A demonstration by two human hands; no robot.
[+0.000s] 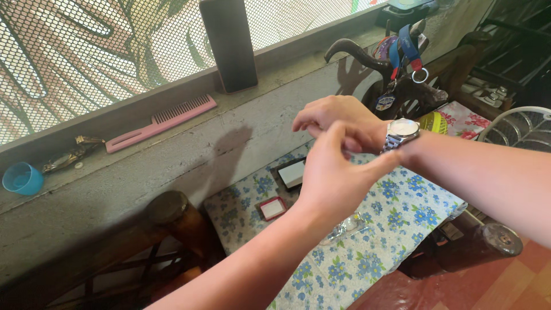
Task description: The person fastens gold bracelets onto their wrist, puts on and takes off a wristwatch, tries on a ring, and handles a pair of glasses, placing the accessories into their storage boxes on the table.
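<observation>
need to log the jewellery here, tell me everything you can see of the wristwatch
The wristwatch is silvery metal with a round case and a link bracelet, worn on the right wrist, dial facing up and too glary to read. The left hand reaches across and touches the wrist just beside the bracelet. It is held above a blue-flowered tablecloth.

Sunlight fell through a white wire-mesh window screen [86, 51] onto a rough grey concrete ledge [172, 155]. Below it stood a tabletop covered in a white cloth with blue flowers [390, 229], beside dark carved wooden furniture [172, 212]. The floor [516, 281] was reddish-orange tile. A white wire fan guard [516, 129] stood at the right edge.
</observation>
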